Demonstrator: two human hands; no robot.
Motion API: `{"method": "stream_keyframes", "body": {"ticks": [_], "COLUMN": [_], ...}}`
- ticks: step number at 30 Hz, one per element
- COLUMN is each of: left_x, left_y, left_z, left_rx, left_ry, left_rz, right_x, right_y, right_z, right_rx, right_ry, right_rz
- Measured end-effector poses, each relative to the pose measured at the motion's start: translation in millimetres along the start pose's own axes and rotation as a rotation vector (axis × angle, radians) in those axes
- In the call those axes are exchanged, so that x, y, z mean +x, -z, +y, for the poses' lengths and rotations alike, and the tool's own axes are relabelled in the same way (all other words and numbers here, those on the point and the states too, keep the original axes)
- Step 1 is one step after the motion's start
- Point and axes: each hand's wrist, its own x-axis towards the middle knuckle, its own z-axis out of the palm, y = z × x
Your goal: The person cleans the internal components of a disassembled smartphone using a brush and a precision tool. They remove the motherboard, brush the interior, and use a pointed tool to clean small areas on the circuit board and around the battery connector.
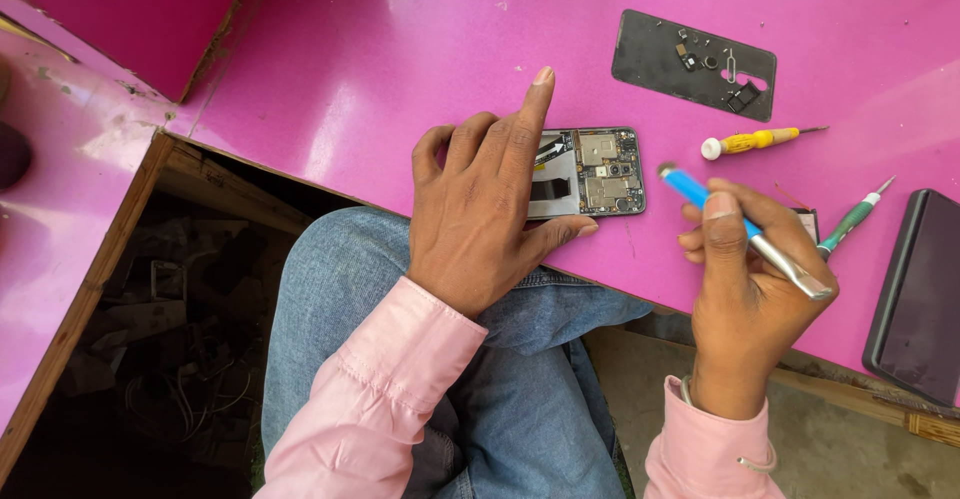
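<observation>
An opened phone (598,172) with its circuit board bare lies on the pink table (400,49) near the front edge. My left hand (485,209) rests on the phone's left part and holds it down, index finger stretched out, thumb along the near edge. My right hand (745,279) is just right of the phone and grips a blue and silver screwdriver (745,227). Its blue end points toward the phone, a short way from the board.
A dark back cover (690,64) with small screws and parts on it lies at the back. A yellow screwdriver (755,141) and a green one (850,221) lie nearby. A dark phone screen (918,294) is at the right. An open box of clutter (170,329) sits lower left.
</observation>
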Motion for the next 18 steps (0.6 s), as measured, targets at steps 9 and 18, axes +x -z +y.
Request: {"method": "stream_keyframes", "body": {"ticks": [9, 18], "left_x": [1, 27], "left_y": [-1, 3], "left_z": [-4, 0], "left_rx": [0.022, 0.150], "left_ry": [-0.042, 0.134], "left_rz": [0.008, -0.205], "right_x": [-10, -15], "right_y": [-3, -1], "right_z": [9, 17], "right_rx": [0.020, 0.038], "right_ry": [0.091, 0.092], "right_rz": [-0.126, -0.001]}}
